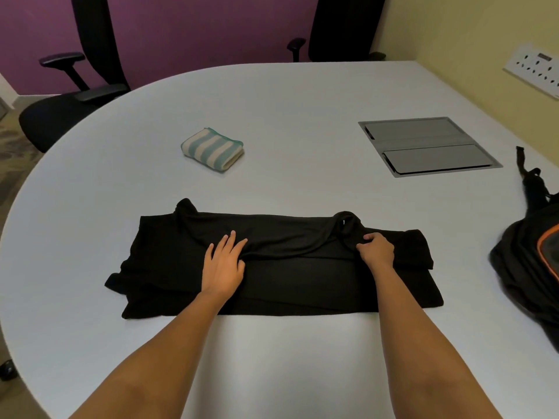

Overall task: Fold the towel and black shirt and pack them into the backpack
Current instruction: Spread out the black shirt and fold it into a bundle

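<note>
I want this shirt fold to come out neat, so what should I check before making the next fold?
1. The black shirt lies flat on the table: ok, a long band with one side folded in.
2. The towel is folded and out of the way: ok, it lies beyond the shirt.
3. The left hand steadies the cloth: ok, fingers flat on it.
4. The right hand has a hold: ok, it grips bunched fabric.
5. The backpack is open to receive: cannot tell, partly out of frame.
</note>
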Demonstrator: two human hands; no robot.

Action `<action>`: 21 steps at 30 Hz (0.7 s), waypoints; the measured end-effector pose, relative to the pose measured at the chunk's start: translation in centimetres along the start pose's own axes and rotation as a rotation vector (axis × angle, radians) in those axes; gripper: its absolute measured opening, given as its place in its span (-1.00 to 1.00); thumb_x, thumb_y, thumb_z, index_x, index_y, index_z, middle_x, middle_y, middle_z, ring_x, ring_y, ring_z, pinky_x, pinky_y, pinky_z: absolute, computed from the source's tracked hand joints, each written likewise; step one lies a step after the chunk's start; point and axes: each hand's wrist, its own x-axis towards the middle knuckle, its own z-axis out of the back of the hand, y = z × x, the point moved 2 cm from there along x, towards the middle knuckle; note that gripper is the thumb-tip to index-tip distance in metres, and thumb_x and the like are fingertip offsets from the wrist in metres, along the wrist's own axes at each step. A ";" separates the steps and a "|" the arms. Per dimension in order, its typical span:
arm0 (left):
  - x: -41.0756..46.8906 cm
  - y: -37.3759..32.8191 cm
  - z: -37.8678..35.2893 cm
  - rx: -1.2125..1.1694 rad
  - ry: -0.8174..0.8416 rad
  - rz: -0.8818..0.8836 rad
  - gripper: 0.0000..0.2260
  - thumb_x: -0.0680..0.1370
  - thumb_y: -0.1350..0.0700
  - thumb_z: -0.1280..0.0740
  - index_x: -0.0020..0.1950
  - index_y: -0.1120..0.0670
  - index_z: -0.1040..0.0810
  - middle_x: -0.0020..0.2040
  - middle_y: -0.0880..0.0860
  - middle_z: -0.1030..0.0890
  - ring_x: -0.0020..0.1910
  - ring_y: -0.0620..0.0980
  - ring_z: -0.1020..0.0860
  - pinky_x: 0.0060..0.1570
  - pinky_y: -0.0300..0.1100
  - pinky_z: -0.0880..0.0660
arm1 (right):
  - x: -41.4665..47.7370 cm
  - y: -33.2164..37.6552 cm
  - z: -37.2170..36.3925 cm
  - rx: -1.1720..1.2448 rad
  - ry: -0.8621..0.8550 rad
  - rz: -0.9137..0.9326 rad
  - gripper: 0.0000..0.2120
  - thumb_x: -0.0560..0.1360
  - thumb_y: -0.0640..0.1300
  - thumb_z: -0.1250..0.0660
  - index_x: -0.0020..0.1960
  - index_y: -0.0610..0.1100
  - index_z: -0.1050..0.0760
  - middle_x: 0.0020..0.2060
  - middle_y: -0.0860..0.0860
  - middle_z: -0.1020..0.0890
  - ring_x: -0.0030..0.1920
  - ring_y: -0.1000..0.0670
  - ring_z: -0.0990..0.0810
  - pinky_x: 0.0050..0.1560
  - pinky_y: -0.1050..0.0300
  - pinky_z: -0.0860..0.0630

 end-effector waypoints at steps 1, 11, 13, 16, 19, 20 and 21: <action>0.0 -0.1 0.0 0.003 -0.003 0.006 -0.54 0.62 0.11 -0.12 0.52 -0.05 -0.17 0.56 0.00 -0.07 0.54 -0.05 -0.02 0.50 -0.06 0.07 | 0.0 -0.1 0.0 0.006 -0.008 -0.015 -0.60 0.53 -0.16 -0.33 0.33 -0.24 -0.39 0.25 -0.23 -0.47 0.23 -0.19 -0.48 0.13 0.05 -0.43; -0.4 -1.1 -0.1 0.021 -0.013 0.036 -0.54 0.63 0.11 -0.10 0.53 -0.04 -0.13 0.57 0.01 -0.06 0.55 -0.03 -0.02 0.51 -0.05 0.05 | 0.0 0.5 -0.6 0.161 -0.050 -0.213 -0.55 0.49 -0.22 -0.38 0.29 -0.35 -0.33 0.23 -0.28 -0.48 0.21 -0.24 -0.51 0.15 -0.03 -0.49; -0.3 -1.0 -0.2 0.036 -0.008 0.037 -0.55 0.64 0.11 -0.09 0.54 -0.04 -0.12 0.57 0.01 -0.05 0.55 -0.03 -0.02 0.50 -0.05 0.05 | 0.2 0.4 -0.6 0.230 -0.058 -0.249 -0.58 0.50 -0.17 -0.36 0.27 -0.35 -0.38 0.22 -0.26 -0.49 0.18 -0.23 -0.53 0.15 -0.05 -0.52; -0.3 -0.5 -0.2 0.064 0.003 0.043 -0.55 0.64 0.12 -0.07 0.54 -0.05 -0.13 0.57 0.00 -0.06 0.54 -0.04 -0.03 0.51 -0.05 0.05 | 0.0 0.1 0.7 0.399 -0.158 -0.253 -0.64 0.52 -0.11 -0.31 0.19 -0.36 -0.47 0.15 -0.23 -0.54 0.12 -0.20 -0.54 0.14 -0.03 -0.50; -0.4 -0.2 0.0 0.087 0.002 0.043 -0.56 0.64 0.13 -0.07 0.53 -0.05 -0.15 0.56 0.00 -0.09 0.54 -0.04 -0.06 0.51 -0.06 0.03 | -0.1 -0.9 3.6 0.508 -0.424 -0.126 -0.80 0.52 -0.12 -0.24 -0.07 -0.24 -0.56 0.03 -0.22 -0.60 -0.11 -0.10 -0.52 -0.03 0.08 -0.47; -0.5 -0.1 0.1 0.106 0.000 0.037 -0.56 0.64 0.13 -0.07 0.53 -0.05 -0.15 0.56 0.00 -0.09 0.54 -0.04 -0.06 0.51 -0.06 0.03 | -0.1 -1.5 4.6 0.553 -0.497 -0.102 -0.81 0.51 -0.14 -0.24 -0.09 -0.24 -0.56 0.04 -0.20 -0.59 -0.11 -0.09 -0.53 -0.06 0.11 -0.47; -0.6 -0.1 0.3 0.127 0.000 0.028 -0.56 0.64 0.13 -0.07 0.53 -0.06 -0.15 0.56 0.00 -0.10 0.54 -0.04 -0.07 0.51 -0.06 0.03 | -0.1 -2.0 5.5 0.582 -0.552 -0.089 -0.81 0.51 -0.17 -0.25 -0.04 -0.26 -0.57 0.08 -0.19 -0.56 -0.09 -0.09 -0.53 -0.06 0.14 -0.46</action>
